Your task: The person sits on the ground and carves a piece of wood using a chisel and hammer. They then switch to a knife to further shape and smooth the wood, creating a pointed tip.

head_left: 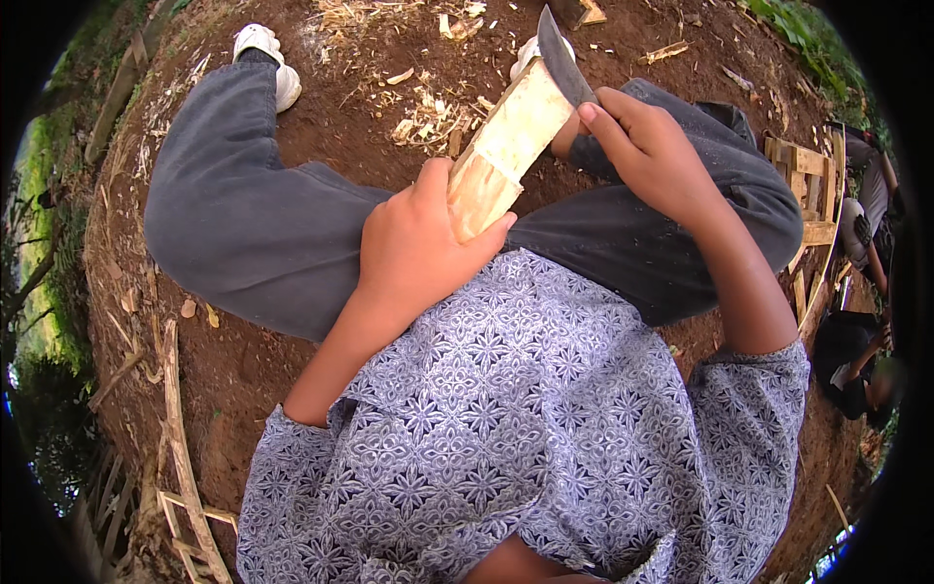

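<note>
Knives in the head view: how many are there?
1: the knife in the right hand, at the far end of the wood. More could be hidden near the dim right edge.

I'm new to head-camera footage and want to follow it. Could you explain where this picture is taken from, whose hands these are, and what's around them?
There's no machine here, just a person with two bare hands. The single picture comes from a wide fisheye camera on their head, looking down, so edges bend near the rim. Left in the picture is the person's left.

The left hand grips a pale block of wood. The right hand holds a curved dark blade at the block's far end; whether it touches the wood is hard to tell. Any handle is hidden.

Below, pale wood shavings lie on brown soil, between legs in dark trousers.
</note>
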`<state>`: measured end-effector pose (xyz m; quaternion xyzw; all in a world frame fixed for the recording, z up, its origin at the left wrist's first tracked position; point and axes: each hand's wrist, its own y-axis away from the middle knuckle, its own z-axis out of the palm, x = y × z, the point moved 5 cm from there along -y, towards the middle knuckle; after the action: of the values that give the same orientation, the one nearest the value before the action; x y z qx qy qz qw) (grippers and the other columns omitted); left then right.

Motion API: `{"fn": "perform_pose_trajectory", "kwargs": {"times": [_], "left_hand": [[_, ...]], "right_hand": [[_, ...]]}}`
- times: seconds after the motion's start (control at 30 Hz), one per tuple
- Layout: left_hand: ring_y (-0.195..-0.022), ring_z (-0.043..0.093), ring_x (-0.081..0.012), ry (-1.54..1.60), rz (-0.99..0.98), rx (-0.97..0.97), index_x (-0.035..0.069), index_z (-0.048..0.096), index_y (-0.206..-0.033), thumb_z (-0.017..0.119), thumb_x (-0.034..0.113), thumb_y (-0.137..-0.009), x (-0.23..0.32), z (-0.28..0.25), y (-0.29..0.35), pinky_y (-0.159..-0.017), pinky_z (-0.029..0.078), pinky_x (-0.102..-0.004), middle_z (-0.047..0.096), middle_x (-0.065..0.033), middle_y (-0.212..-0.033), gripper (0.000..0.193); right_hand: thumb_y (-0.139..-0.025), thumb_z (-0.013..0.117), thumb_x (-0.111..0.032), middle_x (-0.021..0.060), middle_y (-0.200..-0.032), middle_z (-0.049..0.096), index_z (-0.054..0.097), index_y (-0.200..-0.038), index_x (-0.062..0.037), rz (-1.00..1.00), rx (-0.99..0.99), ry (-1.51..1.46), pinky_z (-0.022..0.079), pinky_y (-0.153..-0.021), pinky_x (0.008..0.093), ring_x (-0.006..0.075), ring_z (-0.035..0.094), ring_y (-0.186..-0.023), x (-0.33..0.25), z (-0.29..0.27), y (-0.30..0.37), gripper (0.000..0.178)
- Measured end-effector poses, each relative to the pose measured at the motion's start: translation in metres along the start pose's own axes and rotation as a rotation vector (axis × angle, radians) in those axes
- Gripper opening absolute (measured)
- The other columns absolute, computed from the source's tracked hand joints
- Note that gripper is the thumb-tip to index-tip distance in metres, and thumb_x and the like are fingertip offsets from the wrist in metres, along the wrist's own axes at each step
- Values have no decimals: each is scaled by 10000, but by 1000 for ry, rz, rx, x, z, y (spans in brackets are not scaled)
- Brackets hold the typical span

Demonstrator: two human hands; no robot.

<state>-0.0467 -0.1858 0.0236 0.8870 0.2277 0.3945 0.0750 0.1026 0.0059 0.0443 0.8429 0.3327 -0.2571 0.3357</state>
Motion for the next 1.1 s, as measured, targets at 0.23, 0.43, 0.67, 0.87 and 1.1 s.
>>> {"fn": "perform_pose_trajectory", "kwargs": {"times": [0.23,0.43,0.67,0.87,1.1], "left_hand": [[-808,709,-444,-3,-57,-6,1,572,-1084,821,449,-800,-4,6,-9,-689,554,-510,709,-243,-855,586],[-778,710,-443,-37,-11,27,-18,574,-1059,814,447,-801,0,7,-7,-668,558,-518,708,-252,-835,584],[-771,712,-441,-50,10,24,-24,573,-1020,809,452,-801,-1,14,-10,-666,558,-514,706,-252,-821,575],[-771,713,-442,-65,2,41,-17,570,-1003,812,453,-794,-4,14,-9,-660,560,-515,708,-250,-819,568],[-768,715,-441,-72,-8,33,-18,569,-985,818,467,-783,-5,17,-10,-653,561,-514,704,-249,-794,582]], "right_hand": [[-1054,521,-296,216,-762,645,603,-873,-27,-55,-203,16,468,-706,553,445,645,-788,2,54,21,334],[-1058,521,-329,209,-753,650,628,-888,-8,22,20,-30,481,-665,490,427,633,-715,23,20,-1,379],[-1048,524,-309,230,-741,626,607,-864,-25,-81,-127,27,477,-692,528,456,632,-754,11,68,22,349],[-1064,512,-340,228,-755,649,632,-882,-22,40,27,-36,492,-689,500,449,634,-737,34,31,-5,385],[-1055,524,-347,246,-775,638,613,-868,-24,-175,-35,88,486,-728,527,467,634,-791,24,57,6,384]]}}
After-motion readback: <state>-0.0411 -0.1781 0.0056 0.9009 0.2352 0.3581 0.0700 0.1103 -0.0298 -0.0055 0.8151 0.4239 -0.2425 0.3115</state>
